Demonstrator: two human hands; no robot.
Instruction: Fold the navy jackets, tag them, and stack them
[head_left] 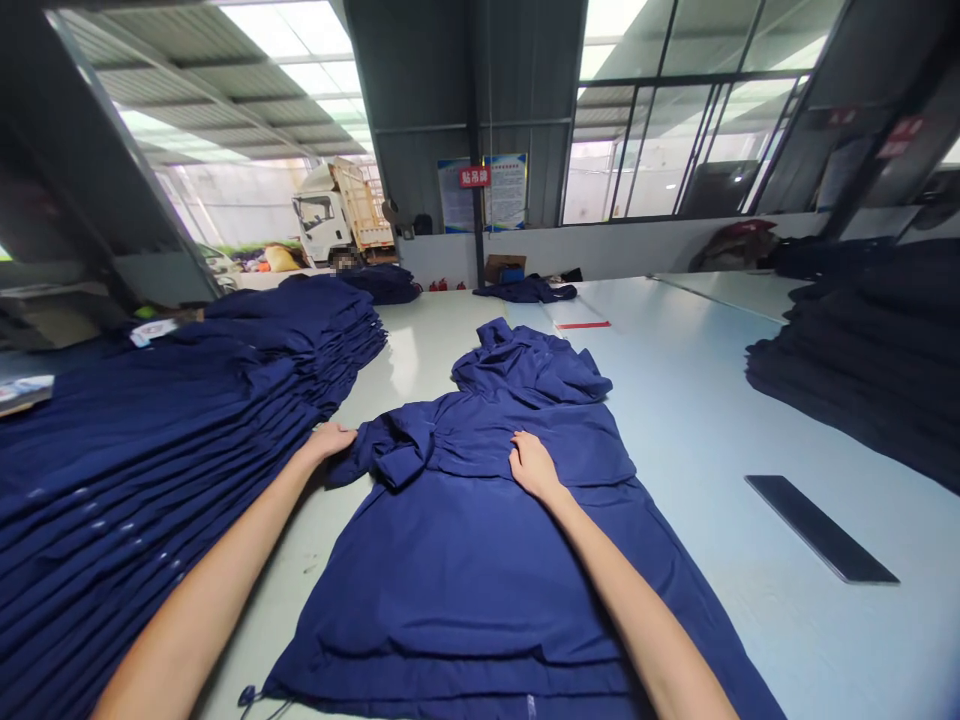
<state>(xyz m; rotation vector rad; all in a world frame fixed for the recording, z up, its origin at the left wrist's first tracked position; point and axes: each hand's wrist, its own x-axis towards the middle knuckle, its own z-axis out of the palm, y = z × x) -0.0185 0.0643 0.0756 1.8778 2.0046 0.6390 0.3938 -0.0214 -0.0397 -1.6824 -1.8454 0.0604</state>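
Observation:
A navy blue hooded jacket [480, 560] lies spread on the pale table, its hood [532, 360] at the far end and its hem toward me. My left hand [332, 440] is closed on the end of the jacket's left sleeve [397, 445], which lies bunched out to the side. Resting on the upper body of the jacket, my right hand [534, 464] has its fingers curled against the cloth; whether they pinch a fold is hard to see. A drawcord [251, 695] sticks out at the lower left corner of the hem.
Along the left side rises a tall stack of folded navy garments [247, 400]. Another dark stack [862, 350] stands at the right. A flat dark board [821, 530] lies on the table [690, 400] to the right of the jacket. A crumpled navy garment [525, 290] lies at the far edge.

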